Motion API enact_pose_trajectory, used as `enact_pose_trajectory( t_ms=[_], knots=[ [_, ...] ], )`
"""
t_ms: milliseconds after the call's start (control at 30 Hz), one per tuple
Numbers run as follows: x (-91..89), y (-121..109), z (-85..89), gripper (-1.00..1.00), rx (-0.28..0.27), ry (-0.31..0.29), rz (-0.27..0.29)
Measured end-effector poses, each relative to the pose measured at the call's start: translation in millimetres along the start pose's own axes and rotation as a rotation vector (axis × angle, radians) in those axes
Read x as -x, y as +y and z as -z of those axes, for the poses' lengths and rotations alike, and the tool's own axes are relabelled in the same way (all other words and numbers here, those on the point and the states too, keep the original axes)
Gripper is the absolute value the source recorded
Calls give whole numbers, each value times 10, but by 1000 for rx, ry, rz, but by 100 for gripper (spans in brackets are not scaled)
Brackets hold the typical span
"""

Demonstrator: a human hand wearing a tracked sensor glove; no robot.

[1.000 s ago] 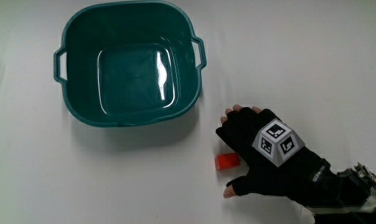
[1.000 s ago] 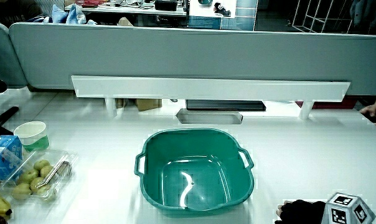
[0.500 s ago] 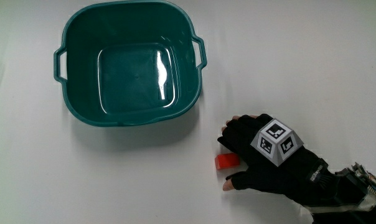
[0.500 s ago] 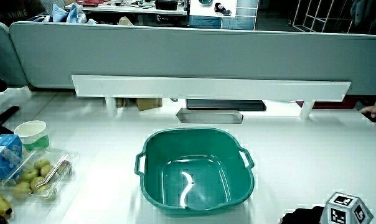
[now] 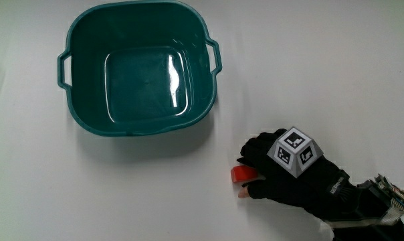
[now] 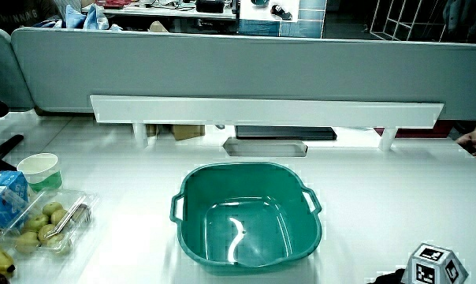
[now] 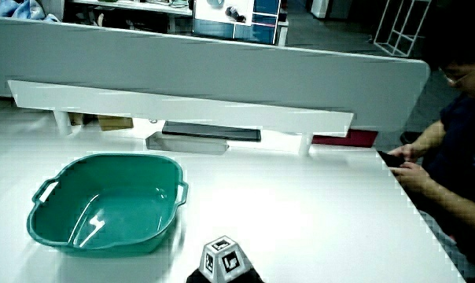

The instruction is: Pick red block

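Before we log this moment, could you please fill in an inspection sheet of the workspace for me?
Surface: white table, bare between the things.
Job's things: red block on the table, nearer to the person than the teal basin; the basin holds nothing.
Clutter: in a side view, paper cup, blue carton and a clear pack of kiwis at the table's edge beside the basin.
Grip: the hand is over the block, fingers curled around it; block not lifted.
Cables: wires at the forearm.
Surroundings: low grey partition with a white shelf along it.
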Motion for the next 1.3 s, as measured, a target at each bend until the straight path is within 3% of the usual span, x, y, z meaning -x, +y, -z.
enact_pose_trajectory(
  t_ms=[833, 1300],
  knots=[
    [44, -10, -43, 100, -24, -20, -30],
    [37, -172, -391, 100, -130, -25, -33]
  ],
)
